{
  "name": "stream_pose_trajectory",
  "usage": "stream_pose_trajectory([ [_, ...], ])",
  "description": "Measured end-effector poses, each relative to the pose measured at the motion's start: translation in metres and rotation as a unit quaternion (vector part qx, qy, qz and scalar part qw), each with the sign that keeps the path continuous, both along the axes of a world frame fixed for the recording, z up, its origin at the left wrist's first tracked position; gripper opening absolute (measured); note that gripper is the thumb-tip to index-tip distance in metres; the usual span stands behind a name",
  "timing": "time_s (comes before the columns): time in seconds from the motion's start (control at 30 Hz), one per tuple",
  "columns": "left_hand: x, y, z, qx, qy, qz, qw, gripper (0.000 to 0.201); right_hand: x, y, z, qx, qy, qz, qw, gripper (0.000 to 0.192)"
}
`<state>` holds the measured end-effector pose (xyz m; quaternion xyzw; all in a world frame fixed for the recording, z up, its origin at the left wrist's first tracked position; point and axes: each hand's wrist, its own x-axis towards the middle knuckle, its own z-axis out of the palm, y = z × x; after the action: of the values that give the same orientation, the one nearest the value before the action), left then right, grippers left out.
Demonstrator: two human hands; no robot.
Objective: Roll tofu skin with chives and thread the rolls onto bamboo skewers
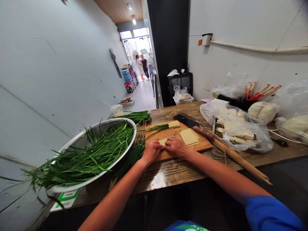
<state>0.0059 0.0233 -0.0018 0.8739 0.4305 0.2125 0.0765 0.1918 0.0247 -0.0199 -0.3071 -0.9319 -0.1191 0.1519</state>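
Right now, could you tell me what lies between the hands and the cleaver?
In the head view, a stack of pale yellow sheets lies on the cutting board between the right hand and the cleaver.

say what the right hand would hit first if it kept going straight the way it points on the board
The right hand points left toward the left hand, so it would probably meet that hand first; they already seem to touch over the pale sheet.

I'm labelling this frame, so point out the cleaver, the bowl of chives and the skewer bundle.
cleaver (186, 119), head view, on the dark blade.
bowl of chives (79, 141), head view, on its metal rim.
skewer bundle (240, 158), head view, mid-length on the sticks.
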Motion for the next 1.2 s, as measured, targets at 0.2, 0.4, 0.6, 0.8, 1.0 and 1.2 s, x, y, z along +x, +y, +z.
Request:
stream_pose_trajectory([
  [0.2,-0.003,0.002,0.001,-0.048,-0.025,0.039,0.998,0.016,0.001,0.008,0.010,-0.042,-0.024,0.019,0.999,0.024],
  [0.4,-0.005,-0.004,-0.002,0.035,0.024,0.025,0.999,0.022,0.000,0.011,0.019,-0.089,-0.016,0.022,0.996,0.027],
  [0.6,0.002,-0.023,0.006,0.144,0.145,-0.008,0.979,0.020,-0.002,0.010,0.019,-0.102,0.029,0.015,0.994,0.028],
  [0.8,-0.001,-0.021,0.007,0.132,0.138,-0.010,0.982,0.018,-0.002,0.011,0.019,-0.116,0.042,-0.005,0.992,0.029],
  [1.0,-0.002,-0.006,0.018,0.044,0.083,-0.005,0.996,0.023,0.000,0.016,0.020,-0.163,0.075,0.003,0.984,0.023],
  [1.2,-0.008,0.009,0.020,-0.057,0.052,0.004,0.997,0.017,0.001,0.027,0.022,-0.261,0.069,-0.001,0.963,0.018],
])
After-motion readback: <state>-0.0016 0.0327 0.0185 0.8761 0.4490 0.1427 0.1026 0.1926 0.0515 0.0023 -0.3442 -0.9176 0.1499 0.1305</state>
